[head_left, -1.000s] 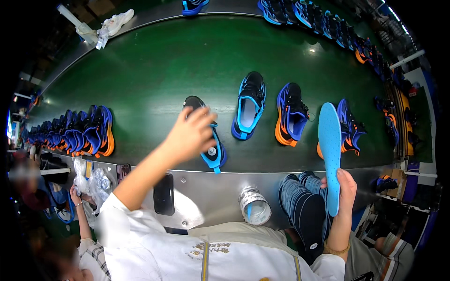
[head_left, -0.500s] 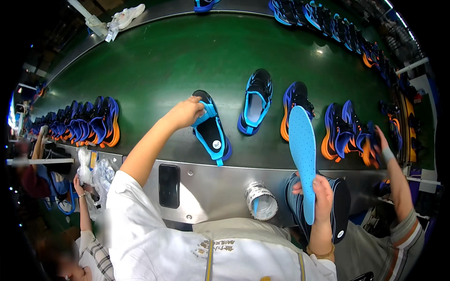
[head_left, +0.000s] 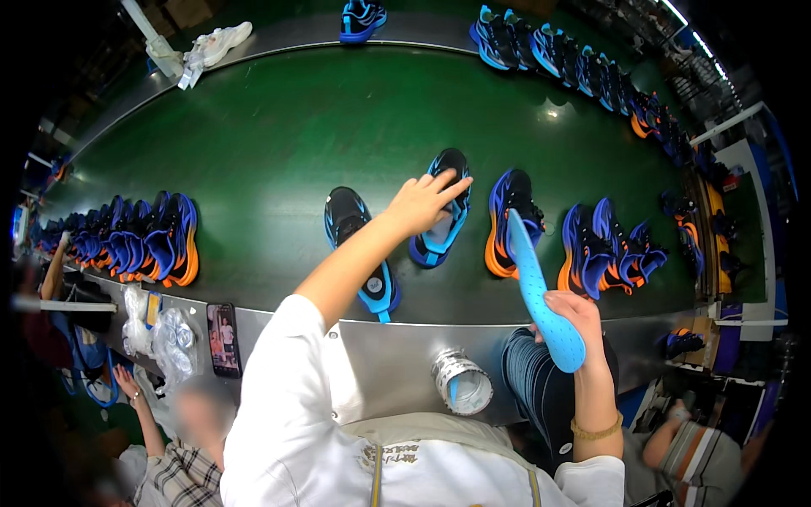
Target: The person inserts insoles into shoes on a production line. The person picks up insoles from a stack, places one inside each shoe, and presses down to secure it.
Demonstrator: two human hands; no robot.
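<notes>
My left hand (head_left: 427, 204) reaches over a black and light-blue sports shoe (head_left: 454, 160), its fingers spread over the shoe's opening; the thumb is hidden. Under my left forearm lies the mate of that shoe (head_left: 342, 204), partly covered, with a round white sticker inside its heel. In my right hand (head_left: 581, 319) is a light-blue perforated insole (head_left: 532, 279), held by its lower part and tilted upward. Just beneath that hand stands a stack of dark insoles (head_left: 525, 363) on the metal ledge. A purple and orange shoe (head_left: 504, 198) sits behind the raised insole.
Purple and orange shoes (head_left: 179, 241) line the green belt (head_left: 253, 118) at left, others (head_left: 585, 249) at right. A white tub (head_left: 463, 384) and a lit phone (head_left: 224, 340) lie on the ledge (head_left: 397, 346). Across the belt are more shoes (head_left: 549, 51). Co-workers sit on both sides.
My left hand has moved right, from the left shoe to its mate. The insole in my right hand has tipped and dropped lower. A co-worker's hand at right has left the shoes.
</notes>
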